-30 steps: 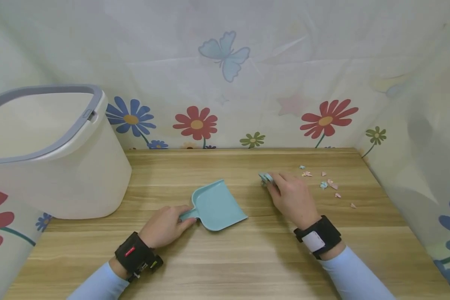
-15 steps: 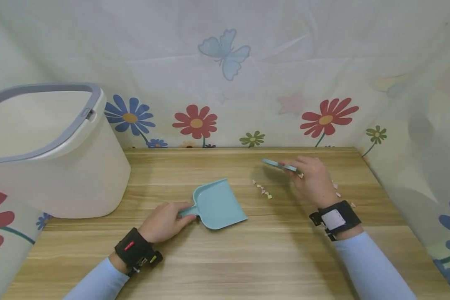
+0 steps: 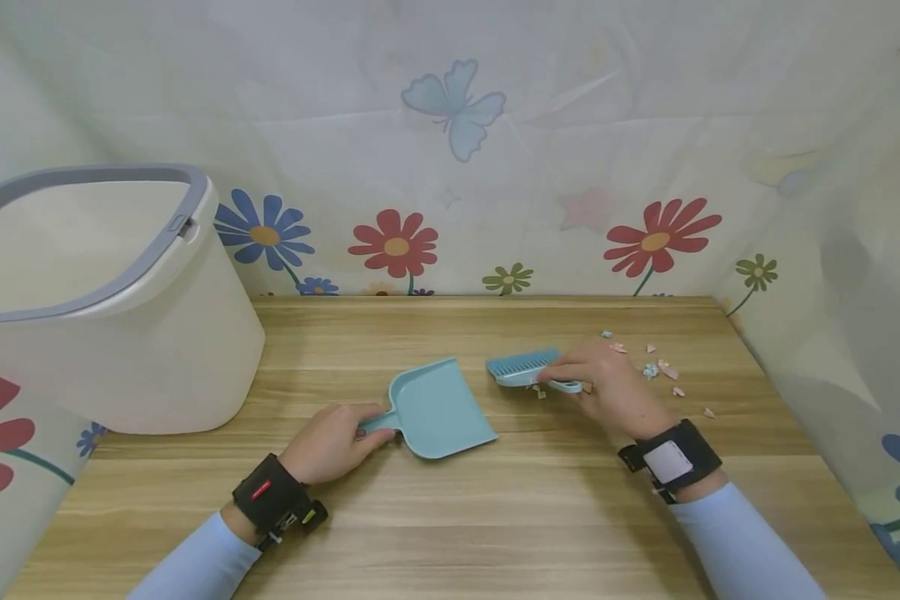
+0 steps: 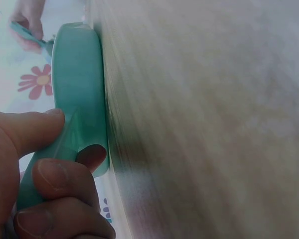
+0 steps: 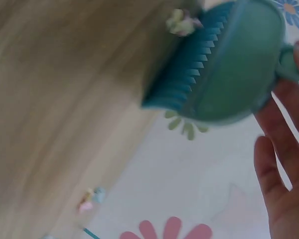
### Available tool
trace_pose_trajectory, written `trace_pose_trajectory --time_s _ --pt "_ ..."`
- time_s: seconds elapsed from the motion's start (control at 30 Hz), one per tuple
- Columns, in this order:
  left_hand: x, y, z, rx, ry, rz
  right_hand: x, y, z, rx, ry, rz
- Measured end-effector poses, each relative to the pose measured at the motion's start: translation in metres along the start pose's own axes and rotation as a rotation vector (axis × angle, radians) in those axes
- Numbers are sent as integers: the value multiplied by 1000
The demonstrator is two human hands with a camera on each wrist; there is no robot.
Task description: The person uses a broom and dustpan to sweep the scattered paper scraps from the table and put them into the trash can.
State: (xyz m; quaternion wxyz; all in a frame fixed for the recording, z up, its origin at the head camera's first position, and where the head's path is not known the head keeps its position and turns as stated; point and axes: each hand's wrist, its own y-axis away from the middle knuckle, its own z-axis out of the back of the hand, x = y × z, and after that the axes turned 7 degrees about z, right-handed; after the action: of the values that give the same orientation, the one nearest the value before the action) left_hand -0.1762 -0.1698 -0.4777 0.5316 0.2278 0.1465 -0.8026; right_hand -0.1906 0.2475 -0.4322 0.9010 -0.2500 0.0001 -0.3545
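My left hand (image 3: 333,446) grips the short handle of a light blue dustpan (image 3: 441,408), which lies on the wooden table with its wide edge facing right. In the left wrist view, thumb and fingers close round the handle of the dustpan (image 4: 78,69). To the right, my right hand (image 3: 615,392) holds a small matching hand brush (image 3: 527,368) by its handle, head pointing at the dustpan. Its bristles point toward the back wall. A few small paper scraps (image 3: 541,392) lie at the brush's near side; in the right wrist view, a scrap (image 5: 182,22) sits by the bristles (image 5: 189,74).
More pink and blue paper scraps (image 3: 667,371) are scattered on the table (image 3: 450,533) beyond my right hand. A large white bin (image 3: 187,350) with a grey rim stands open at the left. Flower-printed sheeting (image 3: 330,150) borders the table at back and sides.
My right hand first shifted right and back with the brush lifted, exposing a line of scraps. Now the brush is lower and further left, covering most of them. Left hand and dustpan stay put.
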Motion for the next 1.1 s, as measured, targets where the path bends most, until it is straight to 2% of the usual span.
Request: trace_pose_trajectory --time_s 0.1,0.2,0.37,0.47,0.57,0.7,1.1 --pt "0 0 0 -2 -5 -5 2 0 8 -4 -49 47" --pt "0 0 0 -2 -4 -1 5 -3 15 -78 -70 55" --pt "0 -1 1 10 6 9 13 -10 18 -289 31 -72" --pt "0 -2 1 9 12 6 17 -14 15 -357 117 -155" --pt "0 -2 0 3 18 2 18 -17 9 -355 204 -202" --pt "0 -2 0 -1 31 5 21 -23 -3 -327 287 -217" --pt "-1 -3 -1 3 80 20 56 -54 -32 -281 211 -167"
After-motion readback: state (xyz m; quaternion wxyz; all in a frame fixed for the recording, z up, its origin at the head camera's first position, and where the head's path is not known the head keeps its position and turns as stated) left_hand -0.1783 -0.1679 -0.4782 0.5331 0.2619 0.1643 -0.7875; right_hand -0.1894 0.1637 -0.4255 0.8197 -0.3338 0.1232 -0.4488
